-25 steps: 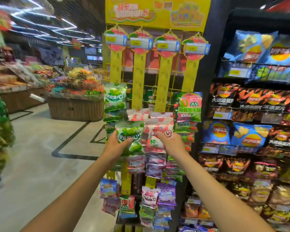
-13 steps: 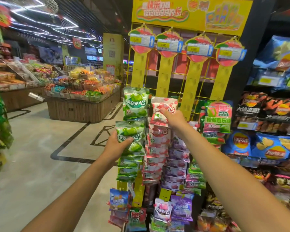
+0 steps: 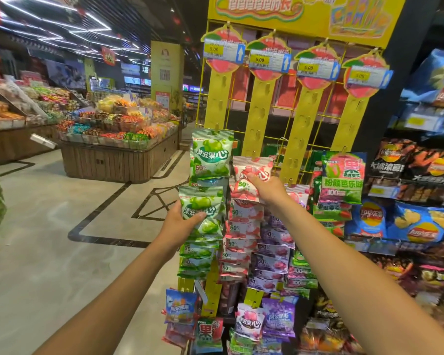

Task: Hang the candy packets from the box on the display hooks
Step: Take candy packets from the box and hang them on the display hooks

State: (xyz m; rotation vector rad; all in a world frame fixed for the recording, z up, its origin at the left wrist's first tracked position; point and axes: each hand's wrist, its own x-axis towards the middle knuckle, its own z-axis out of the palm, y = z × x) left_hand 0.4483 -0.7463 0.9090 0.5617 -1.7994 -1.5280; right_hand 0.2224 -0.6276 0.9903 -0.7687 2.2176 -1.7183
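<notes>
Two packets were in your hands. Your left hand (image 3: 176, 224), at the centre of the frame, had its fingers curled round a glossy green foil candy packet (image 3: 203, 208), thumb across its face, just below a matching hung packet (image 3: 212, 155) on the leftmost strip. Your right hand (image 3: 269, 190), a little to the right, pinched a red-and-white crinkled foil packet (image 3: 251, 175) low on its body, its top edge against the second tall yellow card strip (image 3: 260, 116). I could not tell whether the header hole had caught a tab, because the packet's top hid it. In my judgement you would have done better gripping near the flat top seam and keeping the header square to the strip, since puffy, slippery film twists when held low. The box was out of view.
</notes>
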